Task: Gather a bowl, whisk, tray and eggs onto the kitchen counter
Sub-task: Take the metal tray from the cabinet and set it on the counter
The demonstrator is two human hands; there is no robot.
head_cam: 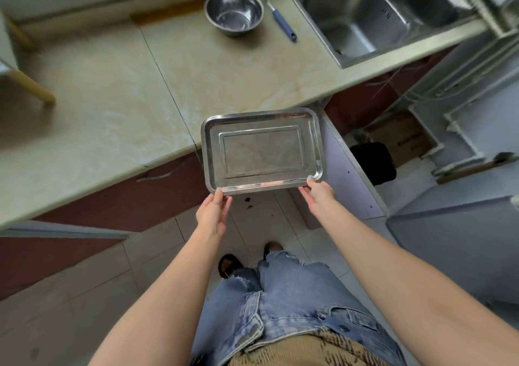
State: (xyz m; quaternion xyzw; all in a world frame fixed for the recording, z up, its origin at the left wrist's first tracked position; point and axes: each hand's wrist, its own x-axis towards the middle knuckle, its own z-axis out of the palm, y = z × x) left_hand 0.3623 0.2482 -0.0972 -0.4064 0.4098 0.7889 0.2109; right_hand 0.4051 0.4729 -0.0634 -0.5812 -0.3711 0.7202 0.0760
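I hold a rectangular steel tray (261, 124) level in the air in front of the beige counter's front edge (118, 152). My left hand (214, 211) grips its near left corner and my right hand (318, 194) grips its near right corner. A steel bowl (234, 12) stands upright at the back of the counter. Just right of it lies a whisk (280, 20) with a blue handle, its wire head pointing to the wall. No eggs are in view.
A steel sink (373, 20) is set into the counter at the right. Dark red cabinet fronts (126, 197) run below the counter. An open cabinet door (345, 174) stands right of the tray, with a black bin (373, 163) and a cardboard box (401, 138) on the floor.
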